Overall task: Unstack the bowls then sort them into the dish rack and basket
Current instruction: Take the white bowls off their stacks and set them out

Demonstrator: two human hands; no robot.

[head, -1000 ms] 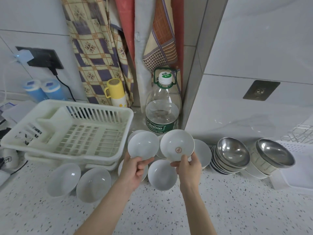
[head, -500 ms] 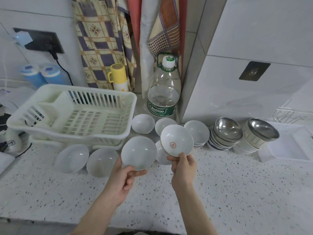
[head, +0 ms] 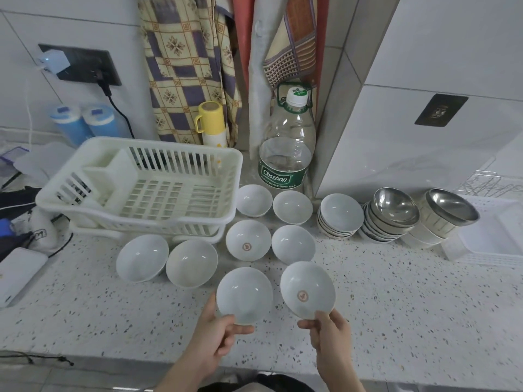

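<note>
My left hand pinches the near rim of a plain white bowl, held low over the counter front. My right hand pinches a white bowl with a red mark inside, just to its right. Several single white bowls lie on the counter beyond, among them a marked bowl and two large bowls at the left. A stack of white bowls stands further right, then stacked steel bowls. The white dish rack sits empty at back left. A white basket is at the right edge.
A large water bottle and a yellow flask stand against the wall behind the bowls. Two blue-lidded containers, a cable and a white device crowd the left side. A wire rack shows at far right.
Both hands have drawn back toward me and lowered with their bowls, moving apart. The view has pulled back, showing more bowls on the counter.
</note>
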